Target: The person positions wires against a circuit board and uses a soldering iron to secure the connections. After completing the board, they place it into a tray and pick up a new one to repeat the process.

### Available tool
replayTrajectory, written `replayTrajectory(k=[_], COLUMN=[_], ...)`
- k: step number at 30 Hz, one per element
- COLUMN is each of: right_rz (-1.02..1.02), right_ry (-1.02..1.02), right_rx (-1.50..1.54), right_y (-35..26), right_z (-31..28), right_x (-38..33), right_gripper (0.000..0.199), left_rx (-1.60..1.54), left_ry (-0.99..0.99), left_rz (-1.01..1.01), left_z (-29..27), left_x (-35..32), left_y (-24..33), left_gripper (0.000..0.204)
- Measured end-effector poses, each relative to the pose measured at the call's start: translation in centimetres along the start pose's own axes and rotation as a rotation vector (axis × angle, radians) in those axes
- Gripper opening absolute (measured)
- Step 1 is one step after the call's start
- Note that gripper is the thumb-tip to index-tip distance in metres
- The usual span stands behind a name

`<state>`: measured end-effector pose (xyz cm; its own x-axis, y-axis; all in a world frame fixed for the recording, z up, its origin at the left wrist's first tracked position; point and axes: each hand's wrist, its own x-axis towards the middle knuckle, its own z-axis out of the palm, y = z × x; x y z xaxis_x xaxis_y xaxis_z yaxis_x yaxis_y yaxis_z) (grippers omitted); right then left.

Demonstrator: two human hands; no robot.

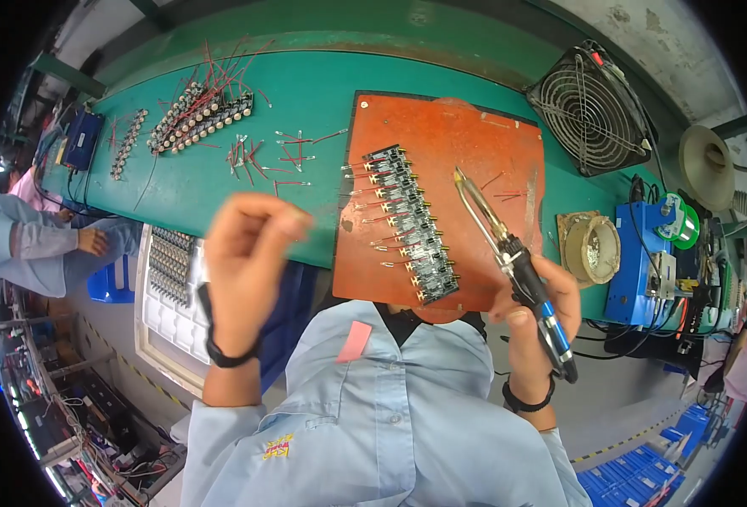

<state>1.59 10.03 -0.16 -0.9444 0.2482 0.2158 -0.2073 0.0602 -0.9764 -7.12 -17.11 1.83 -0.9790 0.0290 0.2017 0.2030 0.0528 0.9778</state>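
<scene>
Soldering iron [525,280] is gripped in the right hand [527,321]; whether the left hand [248,258] pinches anything is unclear. Between them lies the circuit-board panel [413,226]; a slipping tip [459,177] could scorch wires [377,220].

A light blue shirt [453,422] has a buttoned placket [395,448]; left of the placket sit a pink tag [355,341] and yellow-red embroidery [278,446]. Black bands [528,400] flank it at both wrists.

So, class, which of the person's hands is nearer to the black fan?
Right. The right hand, gripping the soldering iron, is below the fan in the picture, by the orange mat's lower right corner; the left hand is farther off, left of the mat.
</scene>
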Motion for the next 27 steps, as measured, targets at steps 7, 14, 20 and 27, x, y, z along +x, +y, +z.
replayTrajectory(k=[7, 14, 20, 27], right_rz=[0.082, 0.016, -0.094, -0.129], right_ry=[-0.132, -0.216, -0.256, -0.254], right_rx=[0.193, 0.009, -0.117, -0.094], right_y=[-0.7, -0.4, 0.1, 0.2], right_z=[1.6, 1.2, 1.1, 1.4], right_x=[0.7, 1.0, 0.4, 0.2], right_gripper=[0.054, 0.048, 0.046, 0.046], left_rx=[-0.227, 0.121, 0.293, 0.279], left_ry=[-0.305, -0.409, -0.382, -0.353], left_rz=[-0.1, 0.233, 0.403, 0.475], left_z=[5.8, 7.4, 8.4, 8.3], left_x=[-3.9, -3.9, -3.8, -3.8], left_y=[1.0, 0.1, -0.2, -0.5], left_gripper=[0.012, 0.015, 0.018, 0.019])
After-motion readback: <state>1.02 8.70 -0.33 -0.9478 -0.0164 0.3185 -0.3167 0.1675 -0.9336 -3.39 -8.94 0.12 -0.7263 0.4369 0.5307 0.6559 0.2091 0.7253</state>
